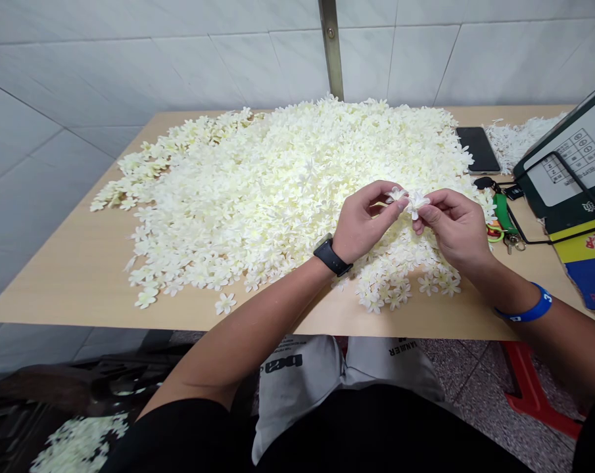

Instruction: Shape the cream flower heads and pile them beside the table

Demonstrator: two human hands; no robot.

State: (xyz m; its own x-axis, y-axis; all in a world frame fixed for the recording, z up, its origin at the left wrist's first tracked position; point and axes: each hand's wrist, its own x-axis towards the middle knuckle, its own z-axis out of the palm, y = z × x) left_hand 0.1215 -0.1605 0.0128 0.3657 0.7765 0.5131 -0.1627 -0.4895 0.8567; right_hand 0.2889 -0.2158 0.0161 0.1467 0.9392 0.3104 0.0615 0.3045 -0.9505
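Observation:
My left hand (369,217) pinches a small white artificial flower (396,194) between thumb and fingers. Close beside it, my right hand (455,223) has its thumb and fingertips closed on another white artificial flower (417,202). The two blossoms nearly meet in front of me; whether they are joined cannot be made out. Beneath and behind both hands spreads a large heap of cream-white artificial flowers (258,190). A few of these lie loose near the front edge, one single flower (225,303) apart from the heap.
Right of the heap lie a phone (478,150), white thin pieces (524,139) and keys with a green holder (504,213). A dark green printed box (568,144) stands at the table's (55,276) right end. More flowers (83,443) sit low at left. A red stool (528,387) shows below.

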